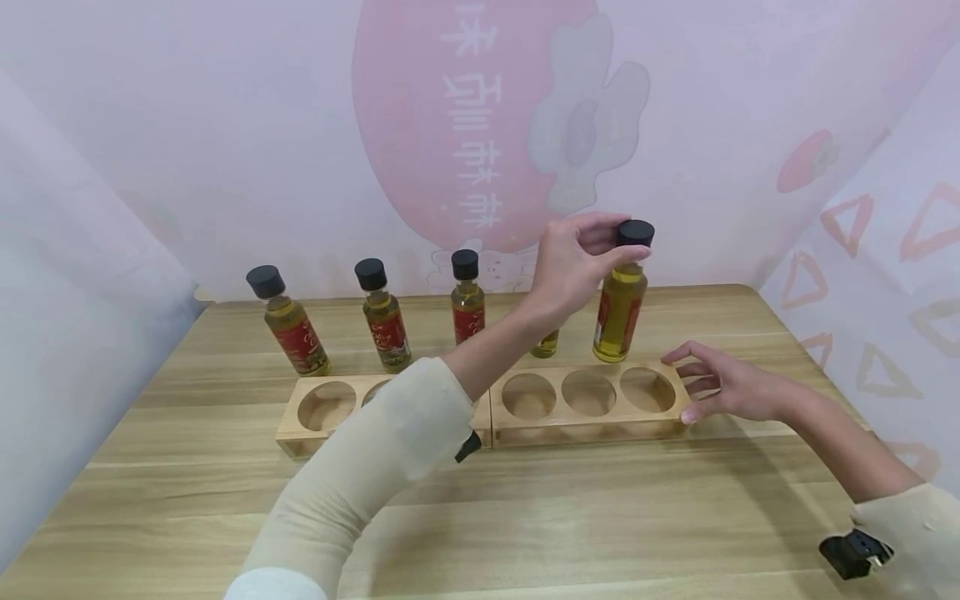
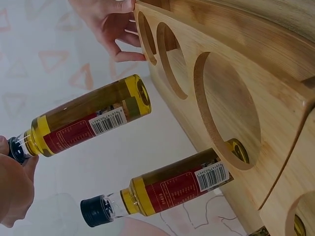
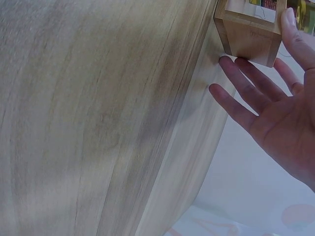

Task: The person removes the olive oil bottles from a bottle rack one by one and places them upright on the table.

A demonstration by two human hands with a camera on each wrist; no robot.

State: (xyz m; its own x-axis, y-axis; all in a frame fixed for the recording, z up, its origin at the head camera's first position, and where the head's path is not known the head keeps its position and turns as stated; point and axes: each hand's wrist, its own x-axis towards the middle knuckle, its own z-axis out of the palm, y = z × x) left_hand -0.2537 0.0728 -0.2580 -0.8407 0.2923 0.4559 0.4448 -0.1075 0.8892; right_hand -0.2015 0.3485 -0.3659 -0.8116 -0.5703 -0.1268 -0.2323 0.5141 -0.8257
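My left hand point(image 1: 572, 260) pinches the black cap of an olive oil bottle point(image 1: 621, 321) between thumb and fingers. This bottle, with yellow oil and a red label, is at the right end of the row, behind a wooden bottle rack point(image 1: 567, 433). Its round base shows in the left wrist view. At the rack's right end, my right hand point(image 1: 729, 387) holds the two corners between thumb and index finger; the other fingers point(image 3: 253, 93) reach along the end face. Another olive oil bottle point(image 2: 182, 184) stands beside the held one, mostly covered by my left hand in the head view.
A second wooden rack point(image 1: 296, 417) adjoins the first on its left, partly hidden under my left forearm. Behind it stand three more olive oil bottles, one at the left point(image 1: 300, 337), one in the middle point(image 1: 386, 329) and one nearer my wrist point(image 1: 468, 308). A printed curtain point(image 1: 262, 150) backs the table.
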